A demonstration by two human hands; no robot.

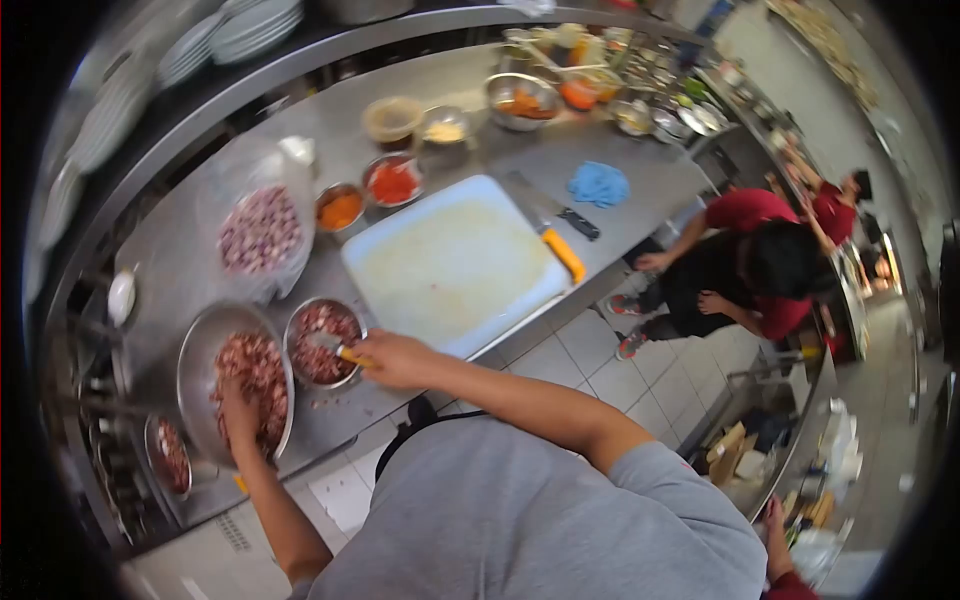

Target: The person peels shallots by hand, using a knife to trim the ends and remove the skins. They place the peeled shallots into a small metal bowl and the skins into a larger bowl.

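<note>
My left hand is pressed into chopped reddish meat in a large steel bowl at the counter's near left. My right hand grips a yellow-handled utensil whose metal end reaches into a smaller steel bowl of the same chopped meat. A white cutting board lies just right of that bowl. Two knives rest at its far edge, one orange-handled and one black-handled.
Bowls of orange and red paste and a bag of chopped red onion sit behind the board. A blue cloth lies right. More containers crowd the far counter. A person in red crouches on the tiled floor at right.
</note>
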